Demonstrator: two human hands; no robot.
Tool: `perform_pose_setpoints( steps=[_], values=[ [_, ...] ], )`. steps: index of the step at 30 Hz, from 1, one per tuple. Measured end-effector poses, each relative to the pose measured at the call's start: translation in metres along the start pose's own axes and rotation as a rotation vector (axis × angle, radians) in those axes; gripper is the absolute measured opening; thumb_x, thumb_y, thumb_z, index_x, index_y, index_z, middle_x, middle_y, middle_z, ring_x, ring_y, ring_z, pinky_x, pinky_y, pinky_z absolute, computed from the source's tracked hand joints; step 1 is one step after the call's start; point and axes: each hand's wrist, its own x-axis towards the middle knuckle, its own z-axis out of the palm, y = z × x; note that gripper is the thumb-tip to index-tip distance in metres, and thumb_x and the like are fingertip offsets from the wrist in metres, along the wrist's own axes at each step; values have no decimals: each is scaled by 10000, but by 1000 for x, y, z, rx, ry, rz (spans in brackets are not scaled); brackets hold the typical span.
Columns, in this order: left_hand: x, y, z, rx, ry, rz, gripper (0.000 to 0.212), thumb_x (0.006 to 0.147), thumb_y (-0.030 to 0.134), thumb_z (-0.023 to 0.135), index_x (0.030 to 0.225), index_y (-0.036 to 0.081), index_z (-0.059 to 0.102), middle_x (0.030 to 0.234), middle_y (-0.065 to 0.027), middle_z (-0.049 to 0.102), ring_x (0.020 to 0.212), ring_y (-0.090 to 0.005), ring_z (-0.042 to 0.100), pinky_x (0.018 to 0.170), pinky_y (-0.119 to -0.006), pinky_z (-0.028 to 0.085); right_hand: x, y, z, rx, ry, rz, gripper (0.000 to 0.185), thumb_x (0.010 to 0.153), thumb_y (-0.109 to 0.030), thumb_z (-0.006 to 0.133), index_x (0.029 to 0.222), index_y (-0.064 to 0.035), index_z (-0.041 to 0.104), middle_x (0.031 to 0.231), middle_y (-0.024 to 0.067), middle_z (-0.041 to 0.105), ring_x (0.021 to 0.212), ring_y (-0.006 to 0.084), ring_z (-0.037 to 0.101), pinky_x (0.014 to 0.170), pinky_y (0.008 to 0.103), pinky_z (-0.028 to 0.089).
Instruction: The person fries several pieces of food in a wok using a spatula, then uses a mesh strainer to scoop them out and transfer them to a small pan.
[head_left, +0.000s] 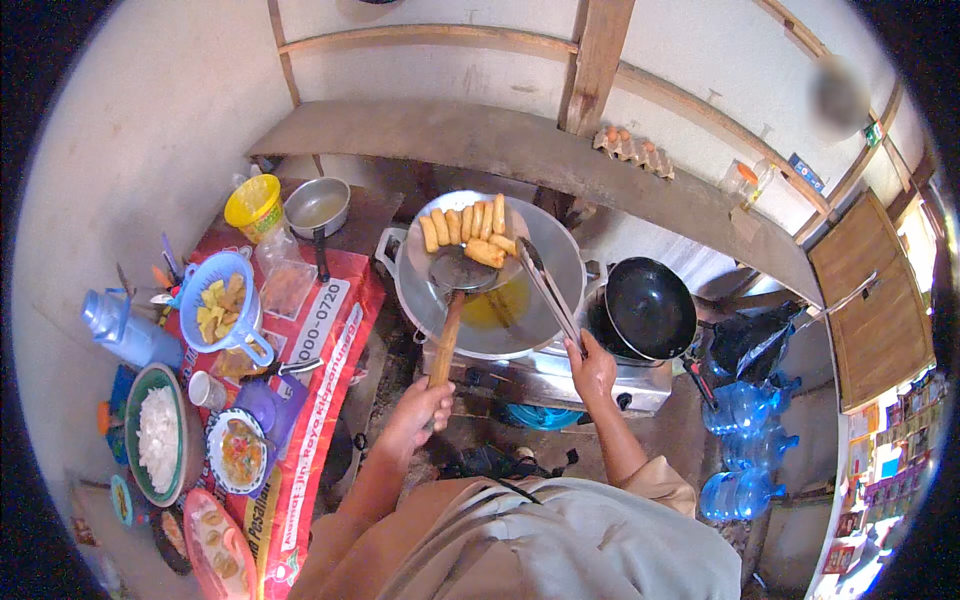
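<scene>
My left hand (418, 411) grips the wooden handle of a metal skimmer (463, 279), whose head is over a large two-handled metal wok (544, 225). Several golden fried rolls (466, 223) stand in a row at the far side of the skimmer, with more lying in front of them. Yellow oil (504, 304) covers the bottom of the wok. My right hand (594, 366) holds metal tongs (551, 289), their dark tips beside the rolls at the right. Whether the tips touch a roll, I cannot tell.
A black frying pan (651, 307) stands on the stove (645, 386) to the right. At left, a red table cover (341, 330) bears a blue strainer (219, 300), a rice bowl (155, 435) and food dishes. An egg tray (634, 152) sits on the ledge behind; blue water jugs (739, 409) lie at right.
</scene>
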Motion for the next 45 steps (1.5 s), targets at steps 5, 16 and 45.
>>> perform_pose_setpoints(
  steps=[5, 16, 45],
  values=[
    [8, 3, -6, -31, -3, -34, 96, 778, 108, 505, 813, 85, 419, 564, 25, 407, 394, -40, 349, 310, -180, 264, -8, -21, -5, -26, -26, 33, 355, 753, -351, 533, 972, -72, 552, 663, 156, 580, 601, 324, 566, 528, 402, 432],
    [-8, 17, -3, 14, -41, 4, 94, 771, 123, 519, 813, 80, 447, 560, 38, 401, 391, -27, 342, 304, -163, 259, -21, -7, 1, -247, -117, -56, 256, 745, -305, 546, 931, -131, 519, 628, 124, 567, 562, 306, 559, 479, 413, 430],
    [0, 15, -37, 141, -104, -30, 206, 837, 265, 455, 844, 61, 422, 561, 15, 386, 395, -43, 321, 321, -178, 243, -20, 2, -74, -313, -20, 46, 303, 711, -301, 592, 746, -20, 487, 760, 189, 487, 688, 370, 517, 629, 439, 414]
  ],
)
